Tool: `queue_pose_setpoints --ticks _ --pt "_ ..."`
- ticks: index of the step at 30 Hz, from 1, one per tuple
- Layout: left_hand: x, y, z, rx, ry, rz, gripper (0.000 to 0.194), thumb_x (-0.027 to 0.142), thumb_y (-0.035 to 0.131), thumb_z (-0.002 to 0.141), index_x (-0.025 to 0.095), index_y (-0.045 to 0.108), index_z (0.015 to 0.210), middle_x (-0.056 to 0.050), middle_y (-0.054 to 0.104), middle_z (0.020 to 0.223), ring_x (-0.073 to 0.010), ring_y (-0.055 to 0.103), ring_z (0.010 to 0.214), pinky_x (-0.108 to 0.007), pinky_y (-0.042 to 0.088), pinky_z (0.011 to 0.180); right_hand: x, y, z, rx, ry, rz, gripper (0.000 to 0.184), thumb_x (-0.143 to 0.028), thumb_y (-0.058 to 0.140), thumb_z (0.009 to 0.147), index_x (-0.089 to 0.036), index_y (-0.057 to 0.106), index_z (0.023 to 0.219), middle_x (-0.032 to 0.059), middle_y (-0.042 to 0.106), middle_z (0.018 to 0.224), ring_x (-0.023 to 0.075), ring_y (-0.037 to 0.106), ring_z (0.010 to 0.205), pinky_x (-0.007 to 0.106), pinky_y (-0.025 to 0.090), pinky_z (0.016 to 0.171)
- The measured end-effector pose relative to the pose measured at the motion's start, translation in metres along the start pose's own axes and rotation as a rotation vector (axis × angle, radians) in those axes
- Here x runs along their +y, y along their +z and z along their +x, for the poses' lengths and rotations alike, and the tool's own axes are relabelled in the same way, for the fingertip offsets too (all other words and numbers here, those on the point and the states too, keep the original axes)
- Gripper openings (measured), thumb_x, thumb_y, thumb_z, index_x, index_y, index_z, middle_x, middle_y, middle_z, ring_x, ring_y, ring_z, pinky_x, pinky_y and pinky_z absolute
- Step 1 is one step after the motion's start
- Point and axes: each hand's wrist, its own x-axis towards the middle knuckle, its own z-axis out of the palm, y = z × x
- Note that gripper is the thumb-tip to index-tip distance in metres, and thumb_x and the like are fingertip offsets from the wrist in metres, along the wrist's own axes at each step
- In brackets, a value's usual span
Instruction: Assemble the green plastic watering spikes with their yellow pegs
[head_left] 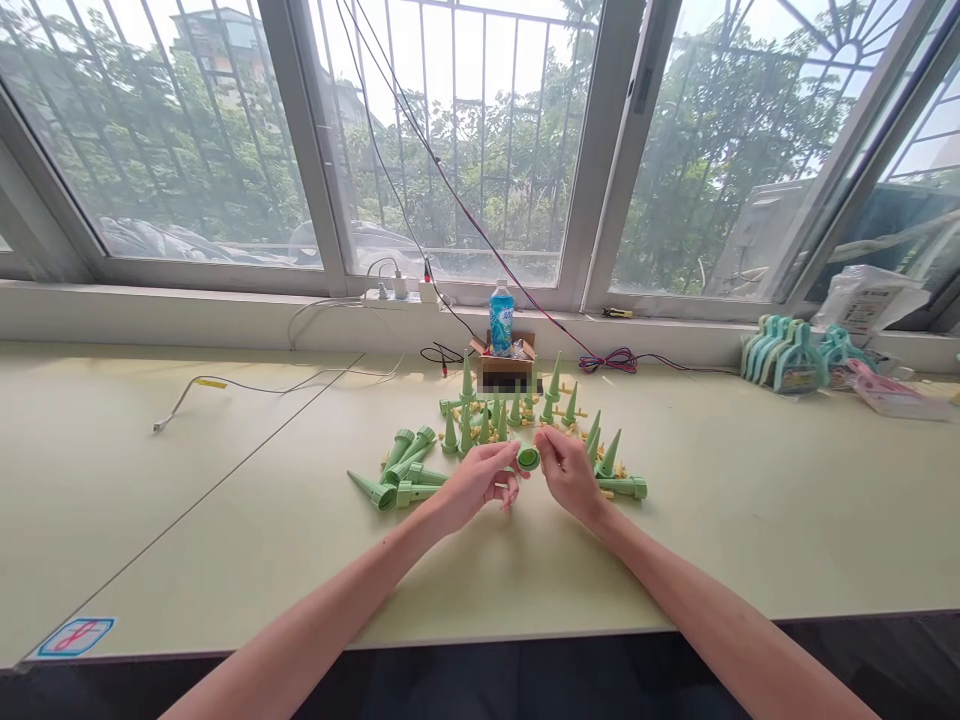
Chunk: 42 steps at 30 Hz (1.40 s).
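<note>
The left hand (pixel 480 477) pinches a green plastic piece (pixel 529 459) over the table (pixel 735 530), its other fingers loosely bent. The piece's round, hollow end faces the person, with a ring inside. The right hand (pixel 568 470) is curled in beside it; you cannot tell what it grips.

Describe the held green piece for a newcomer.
On the pale table below the windows, find the upright green cones. Nearer the camera, between left hand and right hand, is the green piece, its open end facing the camera: the only green one held.
</note>
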Motion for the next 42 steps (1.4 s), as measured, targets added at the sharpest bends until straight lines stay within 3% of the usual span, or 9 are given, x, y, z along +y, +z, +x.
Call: queue_pose_setpoints --ticks 4,9,13,18,22,25,27,35,42 --pt "0.000 -0.001 -0.002 0.019 0.075 0.087 0.032 0.044 0.067 0.081 0.015 0.055 0.085 0.003 0.050 0.057 -0.0081 0.048 0.048 -0.021 0.043 0.044 0.000 0.000 0.000 -0.020 0.015 0.013 0.038 -0.034 0.037 0.097 -0.021 0.030 0.062 -0.0056 0.027 0.053 0.0096 0.024 0.049 0.025 0.022 0.048" --pt "0.000 -0.001 -0.001 0.102 0.135 0.145 0.040 0.043 0.077 0.069 0.016 0.057 0.091 0.000 0.057 0.079 -0.0081 0.053 0.050 -0.022 0.044 0.042 0.000 0.000 0.000 -0.037 0.040 0.008 0.039 -0.034 0.038 0.097 -0.020 0.029 0.062 -0.0055 0.026 0.054 0.0093 0.024 0.049 0.026 0.021 0.048" --pt "0.000 -0.001 0.000 0.137 0.154 0.225 0.037 0.044 0.075 0.072 0.014 0.059 0.088 -0.002 0.058 0.083 -0.0076 0.054 0.049 -0.022 0.045 0.042 0.000 0.001 0.000 -0.044 0.052 0.001 0.039 -0.034 0.038 0.097 -0.020 0.030 0.061 -0.0054 0.026 0.053 0.0093 0.025 0.049 0.026 0.021 0.048" --pt "-0.002 -0.001 0.000 0.177 0.211 0.409 0.033 0.046 0.069 0.078 0.014 0.059 0.083 0.000 0.055 0.072 -0.0071 0.051 0.046 -0.020 0.043 0.038 0.001 0.001 0.000 -0.073 0.076 0.002 0.039 -0.034 0.038 0.096 -0.020 0.030 0.061 -0.0050 0.028 0.054 0.0095 0.026 0.049 0.026 0.021 0.049" --pt "-0.009 -0.004 0.001 0.255 0.438 0.764 0.023 0.039 0.061 0.085 0.016 0.063 0.084 -0.003 0.056 0.087 -0.0071 0.053 0.054 -0.017 0.043 0.039 0.003 0.001 0.001 -0.100 0.107 -0.027 0.039 -0.034 0.037 0.095 -0.020 0.029 0.059 -0.0047 0.028 0.053 0.0099 0.026 0.050 0.027 0.021 0.050" --pt "-0.014 -0.008 0.001 0.237 0.633 1.018 0.018 0.031 0.052 0.092 0.019 0.065 0.097 -0.005 0.059 0.097 -0.0056 0.050 0.056 -0.017 0.044 0.047 0.005 0.002 0.002 -0.100 0.133 -0.035 0.038 -0.033 0.036 0.093 -0.020 0.027 0.058 -0.0046 0.028 0.052 0.0103 0.027 0.050 0.027 0.022 0.051" --pt "-0.016 -0.009 0.001 0.218 0.689 1.099 0.019 0.028 0.048 0.094 0.020 0.064 0.103 -0.006 0.061 0.100 -0.0063 0.049 0.059 -0.017 0.043 0.049 0.006 0.003 0.002 -0.103 0.146 -0.025 0.038 -0.032 0.035 0.093 -0.020 0.026 0.058 -0.0046 0.028 0.052 0.0105 0.027 0.050 0.027 0.022 0.051" --pt "-0.018 -0.006 0.000 0.269 0.615 1.091 0.019 0.031 0.051 0.093 0.018 0.064 0.093 0.000 0.054 0.078 -0.0066 0.041 0.052 -0.020 0.038 0.053 0.006 0.004 -0.001 -0.122 0.149 0.002 0.039 -0.034 0.035 0.093 -0.021 0.026 0.058 -0.0048 0.028 0.052 0.0107 0.027 0.051 0.027 0.022 0.051" --pt "-0.015 0.001 -0.001 0.311 0.476 0.906 0.020 0.037 0.058 0.087 0.019 0.067 0.082 -0.001 0.056 0.076 -0.0061 0.040 0.045 -0.021 0.033 0.044 0.006 0.003 -0.001 -0.129 0.115 0.011 0.040 -0.037 0.036 0.096 -0.021 0.028 0.060 -0.0047 0.027 0.055 0.0107 0.027 0.051 0.027 0.023 0.051"
